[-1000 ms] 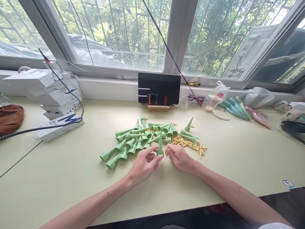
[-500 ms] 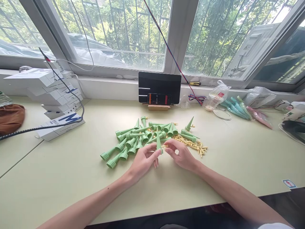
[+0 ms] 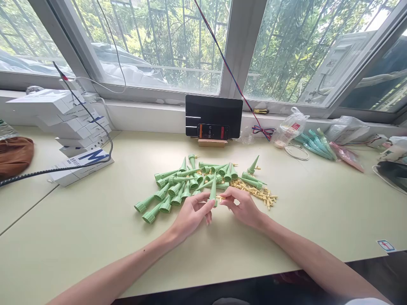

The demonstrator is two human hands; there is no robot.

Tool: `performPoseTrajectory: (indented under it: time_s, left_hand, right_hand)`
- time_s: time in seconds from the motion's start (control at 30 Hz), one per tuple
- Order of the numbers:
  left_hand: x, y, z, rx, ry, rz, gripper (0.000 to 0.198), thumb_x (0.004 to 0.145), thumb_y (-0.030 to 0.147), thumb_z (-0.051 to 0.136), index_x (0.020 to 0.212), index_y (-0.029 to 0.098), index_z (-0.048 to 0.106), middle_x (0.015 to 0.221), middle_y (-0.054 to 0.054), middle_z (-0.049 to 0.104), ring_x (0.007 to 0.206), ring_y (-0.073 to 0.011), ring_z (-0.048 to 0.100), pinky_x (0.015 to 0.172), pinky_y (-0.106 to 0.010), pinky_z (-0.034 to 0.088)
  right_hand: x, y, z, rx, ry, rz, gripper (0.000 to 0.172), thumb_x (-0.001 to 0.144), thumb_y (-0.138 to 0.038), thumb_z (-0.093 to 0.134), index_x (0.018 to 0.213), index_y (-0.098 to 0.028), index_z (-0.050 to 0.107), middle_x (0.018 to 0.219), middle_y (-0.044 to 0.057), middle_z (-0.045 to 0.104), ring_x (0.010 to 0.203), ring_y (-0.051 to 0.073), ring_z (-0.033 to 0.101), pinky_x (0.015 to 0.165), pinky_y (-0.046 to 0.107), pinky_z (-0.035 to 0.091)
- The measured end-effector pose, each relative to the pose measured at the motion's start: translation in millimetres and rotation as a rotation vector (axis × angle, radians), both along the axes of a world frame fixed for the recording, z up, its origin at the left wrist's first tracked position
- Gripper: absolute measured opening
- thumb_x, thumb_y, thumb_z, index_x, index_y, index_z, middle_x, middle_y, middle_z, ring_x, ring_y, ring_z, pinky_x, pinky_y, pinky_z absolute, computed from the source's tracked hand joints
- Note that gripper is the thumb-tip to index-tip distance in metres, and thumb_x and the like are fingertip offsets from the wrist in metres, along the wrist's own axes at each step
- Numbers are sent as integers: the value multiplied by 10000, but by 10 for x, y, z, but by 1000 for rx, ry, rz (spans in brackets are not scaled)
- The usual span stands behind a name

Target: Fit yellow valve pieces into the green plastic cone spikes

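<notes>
Cone (image 3: 213, 187) upright in left hand (image 3: 192, 214), yellow peg (image 3: 221, 197) in right hand (image 3: 243, 207)

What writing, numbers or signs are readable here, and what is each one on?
"M", big blue letter: flat white box; its small print is unreadable.
Timer digits on phone: too small to read.
Red label on plastic bag: blurred.
Red mark on corner sticker: illegible.
Green cone in left hand, yellow piece in right hand: no print seen.
</notes>
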State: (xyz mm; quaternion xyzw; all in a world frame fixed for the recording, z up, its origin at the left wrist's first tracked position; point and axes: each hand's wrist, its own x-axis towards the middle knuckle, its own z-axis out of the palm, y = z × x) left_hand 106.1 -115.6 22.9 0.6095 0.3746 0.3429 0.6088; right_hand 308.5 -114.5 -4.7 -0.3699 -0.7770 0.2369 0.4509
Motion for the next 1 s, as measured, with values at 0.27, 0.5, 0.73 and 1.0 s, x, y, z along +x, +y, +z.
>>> performPoseTrajectory:
  time_s: [0.27, 0.5, 0.73, 1.0]
  left_hand:
    - [-23, -18, -152, 66, 85, -26, 475, 912, 409, 591, 1298, 132, 594, 555, 18, 582, 532, -136, 548, 571, -255, 463]
    - [-14, -35, -203, 254, 92, -23, 386, 910, 327, 598, 1276, 207, 634, 751, -2, 579, 547, -106, 556, 586, -248, 520]
    - [-20, -34, -208, 408, 147, -14, 313, 930, 244, 568, 1222, 278, 674, 958, -29, 606, 566, -75, 541, 564, -210, 516]
    - [-17, -35, -210, 452, 201, 18, 305, 941, 228, 540, 1215, 274, 668, 1072, -48, 644, 585, -85, 565, 576, -217, 506]
  right_hand:
    - [5, -21, 13, -12, -38, -26, 245, 976, -325, 515, 776, -193, 564, 646, -4, 551, 560, 123, 459, 538, 247, 373]
    - [-23, -45, 25, -66, -79, -73, 366, 992, -354, 433, 659, -202, 432, 577, -28, 421, 517, 111, 361, 513, 249, 311]
    - [-58, -69, 86, -268, 23, -29, 375, 969, -382, 458, 645, -195, 442, 537, -39, 414, 486, 99, 351, 477, 241, 283]
    - [-68, -51, 68, -601, 197, 58, 395, 959, -489, 486, 708, -183, 495, 452, -71, 438, 364, 66, 368, 406, 202, 294]
